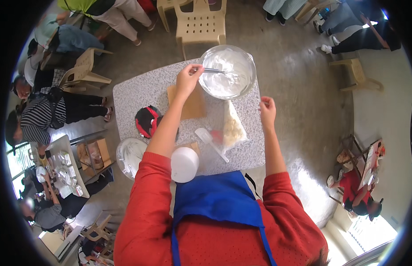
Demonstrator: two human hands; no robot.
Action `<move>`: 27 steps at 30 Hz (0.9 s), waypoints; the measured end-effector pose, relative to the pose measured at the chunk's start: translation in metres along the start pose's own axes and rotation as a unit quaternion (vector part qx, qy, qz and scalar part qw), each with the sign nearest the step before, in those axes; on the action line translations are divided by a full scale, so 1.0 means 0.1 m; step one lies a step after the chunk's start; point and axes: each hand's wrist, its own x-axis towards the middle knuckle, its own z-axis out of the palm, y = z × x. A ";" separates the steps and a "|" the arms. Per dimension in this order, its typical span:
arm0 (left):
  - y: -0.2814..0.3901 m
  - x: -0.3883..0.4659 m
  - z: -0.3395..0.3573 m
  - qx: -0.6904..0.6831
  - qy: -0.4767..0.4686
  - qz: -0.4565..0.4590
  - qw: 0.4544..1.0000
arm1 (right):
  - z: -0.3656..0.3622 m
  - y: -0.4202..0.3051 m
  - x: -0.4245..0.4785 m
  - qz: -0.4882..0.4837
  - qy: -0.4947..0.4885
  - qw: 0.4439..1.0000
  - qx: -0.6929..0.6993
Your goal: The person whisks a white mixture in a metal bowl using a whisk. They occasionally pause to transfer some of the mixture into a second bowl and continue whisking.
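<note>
My left hand [189,78] grips the handle of a slim metal utensil [214,70]. Its far end rests in white cream inside a clear glass bowl [227,72] at the table's far right corner; the cream hides the tip's shape. Beside the table's right edge, my right hand [267,108] has curled fingers, and nothing shows in them. Between my arms lies a clear plastic bag [234,131], tapered like a piping bag, with pale lumps inside. Left of it is a spatula [212,144] with a whitish handle. A brown board [192,106] lies partly behind my left forearm.
A second cream-smeared bowl [130,158] sits at the near left, partly behind my sleeve. Near it are a white round block or tub [185,165] and a black-and-red cloth item [148,121]. A plastic chair [201,25] stands beyond the speckled table [143,88]. Several people are around.
</note>
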 end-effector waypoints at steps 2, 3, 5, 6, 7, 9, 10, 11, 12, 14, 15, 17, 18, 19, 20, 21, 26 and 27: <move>0.35 -0.13 0.03 0.011 -0.042 0.050 0.998 | -0.07 -0.10 -0.41 0.044 -0.037 0.998 0.035; 0.52 -0.21 0.08 0.017 -0.061 0.074 0.995 | -0.11 -0.10 -0.55 0.065 -0.050 0.996 0.043; 0.77 -0.31 0.17 0.038 -0.055 0.103 0.992 | -0.17 -0.10 -0.77 0.107 -0.076 0.990 0.059; 0.93 -0.37 0.21 0.033 -0.044 0.110 0.992 | -0.20 -0.11 -0.85 0.114 -0.074 0.989 0.056; 1.01 -0.42 0.23 0.027 -0.032 0.117 0.992 | -0.23 -0.12 -0.88 0.108 -0.077 0.989 0.060; 1.11 -0.45 0.22 0.034 0.007 0.145 0.989 | -0.30 -0.15 -0.93 0.097 -0.081 0.990 0.067; 1.29 -0.49 0.17 0.021 0.020 0.159 0.987 | -0.33 -0.18 -0.93 0.086 -0.080 0.991 0.066; 1.44 -0.52 0.13 0.008 0.033 0.172 0.984 | -0.37 -0.20 -0.93 0.076 -0.079 0.992 0.064; 1.53 -0.55 0.07 0.002 0.049 0.177 0.983 | -0.38 -0.25 -0.93 0.065 -0.082 0.992 0.064; 1.60 -0.57 -0.04 -0.011 0.062 0.178 0.982 | -0.42 -0.36 -0.95 0.062 -0.075 0.993 0.073; 1.61 -0.58 -0.08 -0.018 0.068 0.180 0.981 | -0.43 -0.39 -0.97 0.060 -0.071 0.993 0.077; 1.58 -0.61 -0.11 -0.028 0.071 0.169 0.983 | -0.47 -0.37 -1.01 0.053 -0.067 0.993 0.078; 1.58 -0.63 -0.11 -0.030 0.071 0.168 0.983 | -0.48 -0.37 -1.03 0.054 -0.066 0.993 0.078; 1.57 -0.65 -0.10 -0.033 0.071 0.168 0.983 | -0.50 -0.38 -1.06 0.054 -0.064 0.993 0.079; 1.54 -0.66 -0.07 -0.009 0.065 0.164 0.984 | -0.53 -0.37 -1.09 0.052 -0.061 0.994 0.080; 1.48 -0.66 -0.01 0.016 0.058 0.161 0.985 | -0.56 -0.33 -1.13 0.050 -0.058 0.994 0.080; 0.70 -0.53 0.30 0.159 0.013 0.138 0.977 | -0.70 -0.19 -1.29 0.047 -0.061 0.995 0.069; 0.63 -0.56 0.32 0.162 0.018 0.138 0.977 | -0.73 -0.18 -1.32 0.048 -0.058 0.995 0.065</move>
